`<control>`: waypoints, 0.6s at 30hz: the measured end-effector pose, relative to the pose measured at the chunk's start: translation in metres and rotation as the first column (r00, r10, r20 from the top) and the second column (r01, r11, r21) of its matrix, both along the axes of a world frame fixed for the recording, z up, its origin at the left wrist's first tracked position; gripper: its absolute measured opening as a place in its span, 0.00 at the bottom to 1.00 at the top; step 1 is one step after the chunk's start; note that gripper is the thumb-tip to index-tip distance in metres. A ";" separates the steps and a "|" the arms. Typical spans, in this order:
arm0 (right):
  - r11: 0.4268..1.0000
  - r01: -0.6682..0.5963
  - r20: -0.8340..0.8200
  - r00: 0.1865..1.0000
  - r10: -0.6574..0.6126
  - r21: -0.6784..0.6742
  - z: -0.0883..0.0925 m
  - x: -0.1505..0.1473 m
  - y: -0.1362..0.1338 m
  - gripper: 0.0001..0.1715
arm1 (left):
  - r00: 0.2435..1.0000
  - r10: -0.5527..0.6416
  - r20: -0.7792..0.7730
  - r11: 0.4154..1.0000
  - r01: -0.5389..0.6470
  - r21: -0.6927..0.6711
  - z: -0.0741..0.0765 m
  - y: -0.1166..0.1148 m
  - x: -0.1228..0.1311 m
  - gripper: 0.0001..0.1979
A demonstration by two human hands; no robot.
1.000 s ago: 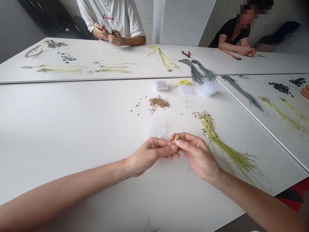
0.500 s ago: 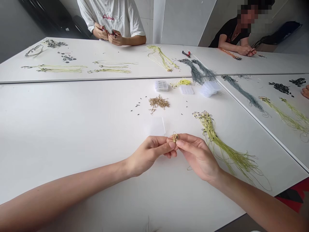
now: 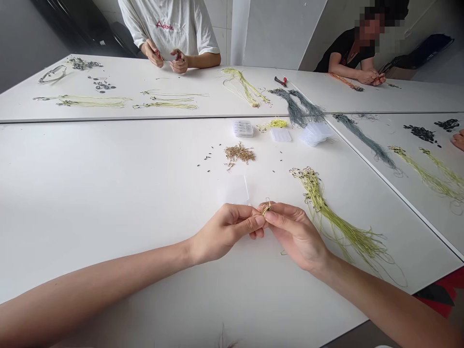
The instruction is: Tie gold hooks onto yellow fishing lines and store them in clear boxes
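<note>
Grip: narrow. My left hand [image 3: 226, 232] and my right hand [image 3: 297, 236] meet at the fingertips, thumbs and forefingers pinching a small coil of yellow-green fishing line [image 3: 266, 209].

Held thing: the coil is tight and wiry, with a thin loop standing up from it, right between my fingertips, above the white laminate table [image 3: 108, 193].

Change: compared with the earlier frame, the coil sits tilted and its thin loop stands clear above my fingers. Across the table, my co-worker's hands have parted a little.

Right of the coil: a long bundle of yellow-green lines with small dark hooks [image 3: 335, 217] fans across the smooth surface, its strands limp and slightly curled.

Just above the coil: a flat, translucent plastic box [image 3: 236, 189] lies on the table.

Farther above the coil: a heap of thin brass-coloured hooks [image 3: 239, 153] lies among scattered tiny black beads [image 3: 207, 158]. A ribbed clear plastic tackle box [image 3: 243, 128] sits beyond them.

Far beyond the coil: a co-worker in a white T-shirt [image 3: 170, 29] works with both hands, and a bundle of grey-blue lines [image 3: 294, 108] lies to the right.

Writing: the T-shirt has red script, roughly "Aolocki"; I cannot read it surely.
</note>
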State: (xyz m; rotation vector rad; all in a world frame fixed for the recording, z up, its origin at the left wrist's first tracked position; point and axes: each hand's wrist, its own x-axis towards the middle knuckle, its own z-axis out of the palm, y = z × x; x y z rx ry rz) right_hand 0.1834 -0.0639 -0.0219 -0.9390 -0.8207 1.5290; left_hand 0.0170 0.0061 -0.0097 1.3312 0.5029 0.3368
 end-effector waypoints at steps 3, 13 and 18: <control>1.000 0.008 -0.010 1.000 -0.008 0.006 0.000 0.000 0.000 0.06 | 1.000 0.000 -0.005 1.000 0.000 0.010 -0.001 -0.001 0.000 0.15; 0.999 -0.014 -0.015 1.000 0.013 -0.051 0.003 -0.002 0.002 0.07 | 0.998 0.059 0.024 0.997 -0.060 0.048 -0.004 -0.009 0.002 0.15; 0.999 0.015 0.043 0.999 -0.014 -0.030 0.004 0.002 0.002 0.07 | 0.997 0.076 0.031 0.994 -0.078 0.070 -0.004 -0.008 0.003 0.14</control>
